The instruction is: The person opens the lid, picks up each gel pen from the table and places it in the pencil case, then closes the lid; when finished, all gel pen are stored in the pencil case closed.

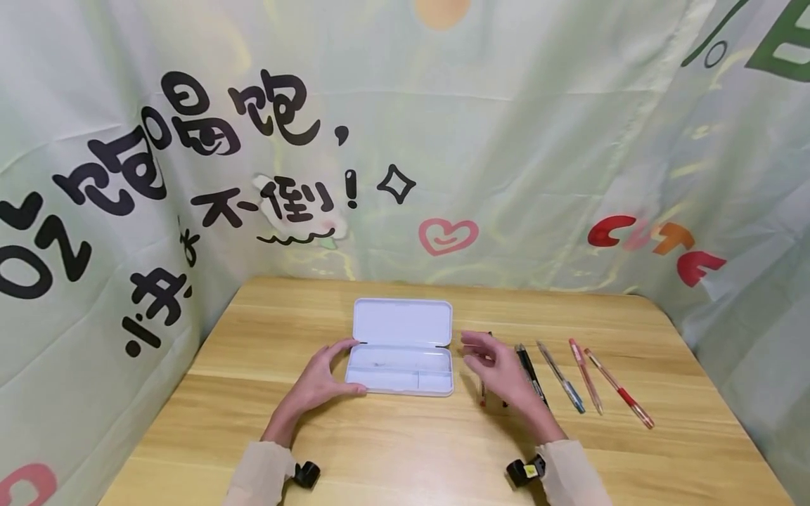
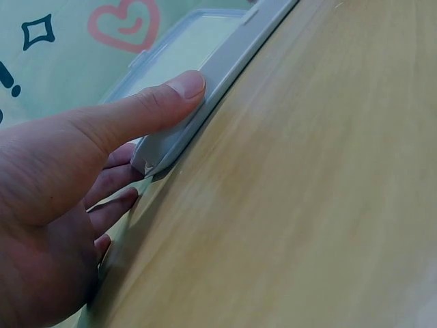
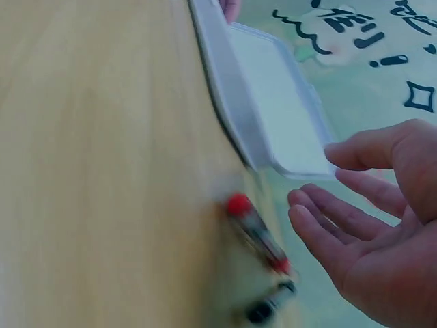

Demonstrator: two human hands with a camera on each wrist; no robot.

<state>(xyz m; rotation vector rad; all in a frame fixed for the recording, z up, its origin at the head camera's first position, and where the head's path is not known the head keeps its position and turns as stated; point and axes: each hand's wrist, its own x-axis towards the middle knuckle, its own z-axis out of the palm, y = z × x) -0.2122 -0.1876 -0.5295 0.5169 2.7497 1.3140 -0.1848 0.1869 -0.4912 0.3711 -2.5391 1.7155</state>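
A pale lilac pencil case [image 1: 402, 321] lies on the table with its lid raised at the back and its divided tray facing up. My left hand [image 1: 319, 379] grips its left end, the thumb [image 2: 184, 85] on the front edge and the fingers toward the back corner. Just right of the case, my right hand [image 1: 500, 369] hovers with loosely bent fingers and holds nothing. Beneath it lie a red-ended pen [image 3: 256, 229] and a dark-ended pen [image 3: 270, 304], both partly hidden by the hand in the head view.
Right of the right hand, a black pen [image 1: 531, 372], a blue-ended pen [image 1: 561, 376], a pink pen [image 1: 586, 376] and a red-gripped pen [image 1: 620, 388] lie spread on the wooden table [image 1: 405, 450]. A printed curtain [image 1: 538, 154] hangs behind the table.
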